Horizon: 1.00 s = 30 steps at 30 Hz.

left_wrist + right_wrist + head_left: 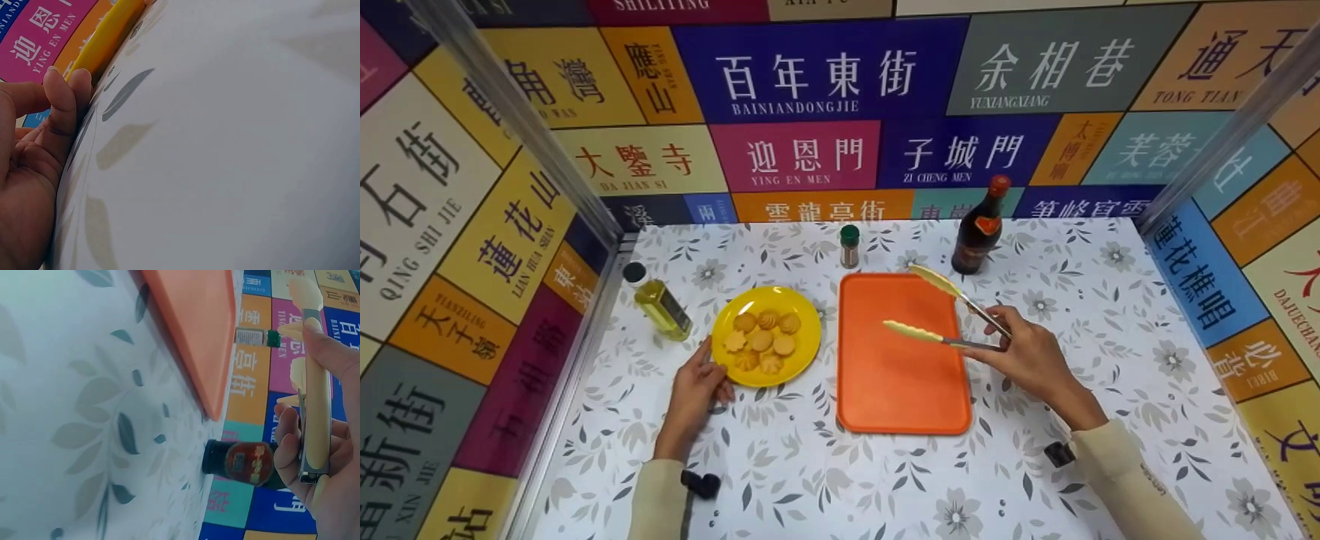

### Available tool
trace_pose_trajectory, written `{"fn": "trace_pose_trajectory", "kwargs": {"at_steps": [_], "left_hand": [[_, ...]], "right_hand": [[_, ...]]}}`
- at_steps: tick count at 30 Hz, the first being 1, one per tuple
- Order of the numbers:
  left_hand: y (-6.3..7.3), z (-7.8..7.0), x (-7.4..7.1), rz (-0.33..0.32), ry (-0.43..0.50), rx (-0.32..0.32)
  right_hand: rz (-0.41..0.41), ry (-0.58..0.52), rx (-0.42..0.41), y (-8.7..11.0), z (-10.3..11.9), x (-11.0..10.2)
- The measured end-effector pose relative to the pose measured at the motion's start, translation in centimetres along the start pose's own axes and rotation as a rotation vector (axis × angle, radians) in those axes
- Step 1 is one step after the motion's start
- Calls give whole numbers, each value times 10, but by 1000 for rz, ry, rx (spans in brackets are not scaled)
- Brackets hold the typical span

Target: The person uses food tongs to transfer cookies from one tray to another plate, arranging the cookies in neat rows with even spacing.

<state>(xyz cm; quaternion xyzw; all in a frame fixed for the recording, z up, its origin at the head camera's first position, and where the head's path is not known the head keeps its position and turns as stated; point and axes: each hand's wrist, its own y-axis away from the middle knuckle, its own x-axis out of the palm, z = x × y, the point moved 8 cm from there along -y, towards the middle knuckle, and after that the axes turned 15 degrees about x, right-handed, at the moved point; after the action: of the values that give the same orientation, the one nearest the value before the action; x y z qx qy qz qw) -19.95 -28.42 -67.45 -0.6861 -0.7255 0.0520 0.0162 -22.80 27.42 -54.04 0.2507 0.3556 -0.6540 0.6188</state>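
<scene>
My left hand (699, 381) is at the lower left rim of a yellow plate (808, 330), its fingertips pinching the edge. Small round and flower-shaped cookies (763, 342) sit in a group on the plate. In the left wrist view, curled fingers (62, 101) meet the yellow rim close to the tabletop. My right hand (1031, 352) grips metal tongs (976, 311) with pale yellow scalloped tips, spread apart over the upper part of an orange tray (904, 390). Nothing is between the tips. The right wrist view shows the thumb and fingers wrapped around the tongs' handle (318, 394).
An oil bottle (662, 306) with a dark cap stands left of the plate. Behind the tray are a small green-capped shaker (849, 247) and a dark red-capped bottle (981, 229). Printed panels (810, 154) wall in the flower-patterned table (885, 480) at the back and sides.
</scene>
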Motion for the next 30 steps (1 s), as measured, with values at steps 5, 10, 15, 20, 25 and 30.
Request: {"fn": "trace_pose_trajectory", "kwargs": {"at_steps": [5,10,15,20,25,30], "left_hand": [[-1,1,0,4,1,-4],[0,1,0,-1,-1,-23],[1,1,0,0,8,-16],[1,1,0,-7,12,-8],[1,0,0,4,10,4],[0,0,0,13,4,16]], "right_hand": [[-4,-11,63,5,-14,-1],[-52,-20,82,9,-25,-5],[-118,-22,91,14,-35,-10],[-168,-42,87,20,-45,-13],[-183,-68,129,29,-58,-13],[-168,-93,228,35,-72,-14]]}}
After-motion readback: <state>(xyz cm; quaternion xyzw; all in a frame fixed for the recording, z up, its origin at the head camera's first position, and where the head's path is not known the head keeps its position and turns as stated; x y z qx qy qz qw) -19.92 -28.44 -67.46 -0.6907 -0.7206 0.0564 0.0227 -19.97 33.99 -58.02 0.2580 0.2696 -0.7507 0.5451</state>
